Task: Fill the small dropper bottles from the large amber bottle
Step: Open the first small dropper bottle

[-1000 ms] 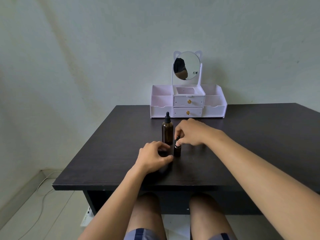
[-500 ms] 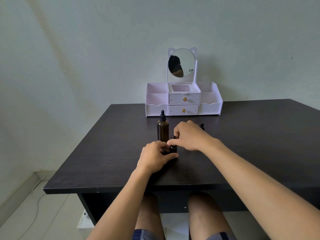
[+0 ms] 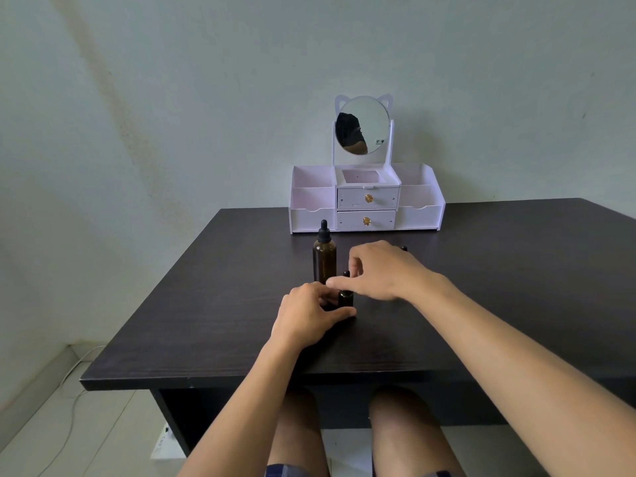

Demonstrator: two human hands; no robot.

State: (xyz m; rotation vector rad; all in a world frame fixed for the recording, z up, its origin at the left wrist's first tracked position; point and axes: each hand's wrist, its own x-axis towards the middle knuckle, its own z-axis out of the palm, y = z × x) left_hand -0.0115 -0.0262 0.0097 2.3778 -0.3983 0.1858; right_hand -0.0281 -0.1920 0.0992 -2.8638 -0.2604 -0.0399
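Changed since earlier frames: right hand [image 3: 382, 270] sits a little nearer the left on the cap [image 3: 346, 274]; bottles unmoved.

Head view.
- Small bottle [image 3: 345, 298]: upright on table [image 3: 206, 321], just in front of the large bottle [image 3: 324, 258], steadied at the base by the left hand [image 3: 309, 313], fingers curled round it.
- Right hand: thumb and curled fingers pinch the cap. Whether it is loose cannot be told.
- Step in hand, as judged: unscrewing. Hold the base flat and firm, turn only the cap, and lift straight up so the pipette clears the neck.
- Large bottle: upright and capped, close enough to be knocked by the left knuckles.
- Dark tip [image 3: 403, 248]: behind the right hand, probably another small bottle, mostly hidden.
- Organiser [image 3: 366, 208] with mirror [image 3: 362, 125]: at the far edge, well apart.
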